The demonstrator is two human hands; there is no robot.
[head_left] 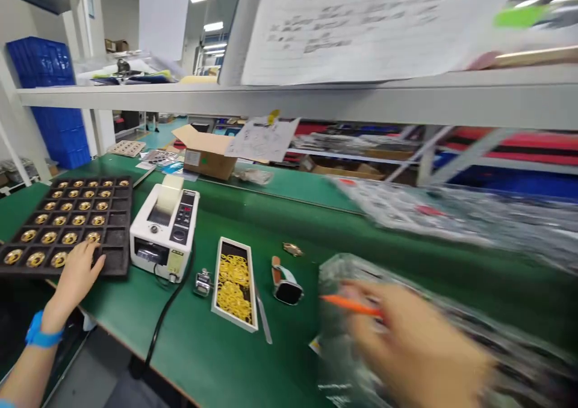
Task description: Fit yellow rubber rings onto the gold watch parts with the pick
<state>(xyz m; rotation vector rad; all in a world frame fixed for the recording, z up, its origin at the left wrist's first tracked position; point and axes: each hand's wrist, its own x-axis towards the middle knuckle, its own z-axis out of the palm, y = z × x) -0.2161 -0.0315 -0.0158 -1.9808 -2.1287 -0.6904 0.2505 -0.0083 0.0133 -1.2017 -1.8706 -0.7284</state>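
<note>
My left hand (pixel 77 275) is over the near right part of a black compartment tray (pixel 116 237). Its thumb and fingers are apart, with the fingertips touching or just beside a gold ring-shaped part (pixel 93 238). Similar gold parts fill most other cells. At the right, my right hand (pixel 406 336) is smeared by motion and closed around a slim orange pointed tool (pixel 350 304), its tip toward the left. Whether this is a pen or tweezers cannot be made out. Below and behind that hand lies a clear plastic bag (pixel 345 269) with dark contents.
A white tape dispenser (pixel 151 227) stands beside the tray, its black cable crossing the bench. Nearby are a metal tally counter (pixel 203 282), a white box of yellow rings (pixel 235 281), metal tweezers (pixel 264 316), a smartwatch (pixel 288 291) and a small gold piece (pixel 292 249). A shelf (pixel 280 99) spans above.
</note>
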